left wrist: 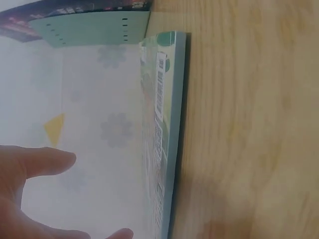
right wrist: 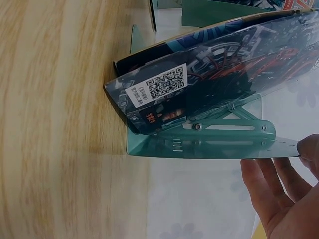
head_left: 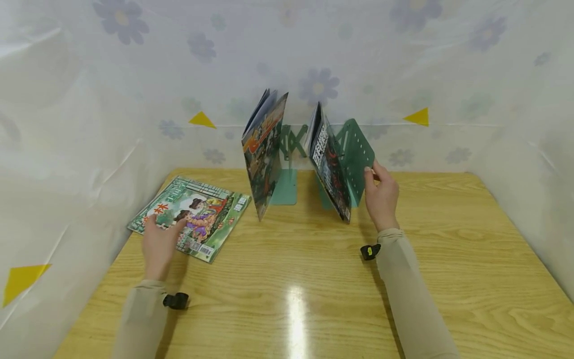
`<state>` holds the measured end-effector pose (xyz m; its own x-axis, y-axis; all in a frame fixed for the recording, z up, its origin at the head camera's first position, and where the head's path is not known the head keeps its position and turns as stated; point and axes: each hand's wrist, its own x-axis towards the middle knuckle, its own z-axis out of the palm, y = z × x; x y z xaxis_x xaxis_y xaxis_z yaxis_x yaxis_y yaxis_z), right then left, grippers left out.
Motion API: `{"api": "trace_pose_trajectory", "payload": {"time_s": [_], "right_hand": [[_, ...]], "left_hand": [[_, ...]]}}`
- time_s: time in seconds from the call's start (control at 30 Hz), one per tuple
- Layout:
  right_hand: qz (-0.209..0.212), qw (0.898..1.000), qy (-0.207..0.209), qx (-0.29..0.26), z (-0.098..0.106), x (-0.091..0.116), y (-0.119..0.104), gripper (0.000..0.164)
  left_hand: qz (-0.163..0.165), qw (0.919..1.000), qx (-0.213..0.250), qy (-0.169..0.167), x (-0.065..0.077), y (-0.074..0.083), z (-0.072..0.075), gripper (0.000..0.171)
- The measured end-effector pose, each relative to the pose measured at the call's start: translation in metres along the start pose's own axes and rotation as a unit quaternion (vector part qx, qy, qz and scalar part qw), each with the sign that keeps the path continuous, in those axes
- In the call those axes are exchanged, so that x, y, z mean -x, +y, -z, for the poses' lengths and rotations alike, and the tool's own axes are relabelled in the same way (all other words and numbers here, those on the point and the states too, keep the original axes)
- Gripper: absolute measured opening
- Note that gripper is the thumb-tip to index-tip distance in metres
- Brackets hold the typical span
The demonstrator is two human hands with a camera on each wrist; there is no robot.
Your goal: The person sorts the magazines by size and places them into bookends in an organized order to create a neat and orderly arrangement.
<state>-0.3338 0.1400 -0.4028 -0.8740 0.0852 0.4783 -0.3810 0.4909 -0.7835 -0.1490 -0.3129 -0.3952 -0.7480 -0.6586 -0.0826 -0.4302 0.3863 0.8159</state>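
Note:
A green metal expandable bookend (head_left: 357, 154) stands at the back of the table, with a scissor linkage (head_left: 293, 142) between its panels. My right hand (head_left: 382, 196) pinches the edge of its right end panel, thumb on one face and fingers on the other, as the right wrist view also shows. A dark magazine (head_left: 331, 172) leans inside the right section; another magazine (head_left: 266, 154) stands upright at the left. My left hand (head_left: 161, 244) is over a stack of magazines (head_left: 211, 214) lying flat, thumb and fingers spread. In the left wrist view the fingers (left wrist: 50, 162) grip nothing.
The wooden table (head_left: 287, 264) reaches back to a white flowered curtain (head_left: 269, 50). Yellow triangles (head_left: 418, 117) are stuck on the curtain. Black straps (head_left: 370, 252) sit at both wrists.

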Motion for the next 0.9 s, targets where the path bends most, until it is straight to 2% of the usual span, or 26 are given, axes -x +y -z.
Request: {"api": "trace_pose_trajectory", "payload": {"time_s": [0.3, 0.63, 0.7, 0.77, 0.9], "right_hand": [[-0.003, 1.0, -0.001, -0.004, 0.0, 0.0, 0.0, 0.041], [-0.004, 1.0, -0.001, -0.001, 0.0, 0.0, -0.001, 0.04], [-0.005, 1.0, -0.001, -0.001, 0.0, 0.0, -0.001, 0.04], [-0.005, 1.0, -0.001, -0.001, 0.0, 0.0, -0.001, 0.04], [-0.003, 1.0, -0.001, -0.002, 0.0, 0.0, -0.001, 0.04]], "left_hand": [[0.052, 0.9971, 0.05, -0.025, 0.0, -0.01, 0.011, 0.099], [0.087, 0.988, 0.126, -0.022, -0.002, -0.015, 0.009, 0.099], [0.105, 0.9813, 0.161, -0.011, -0.004, -0.014, 0.008, 0.097], [0.126, 0.9691, 0.212, 0.001, -0.006, -0.013, 0.008, 0.095], [0.163, 0.9302, 0.328, 0.018, -0.008, -0.013, 0.011, 0.088]]}}
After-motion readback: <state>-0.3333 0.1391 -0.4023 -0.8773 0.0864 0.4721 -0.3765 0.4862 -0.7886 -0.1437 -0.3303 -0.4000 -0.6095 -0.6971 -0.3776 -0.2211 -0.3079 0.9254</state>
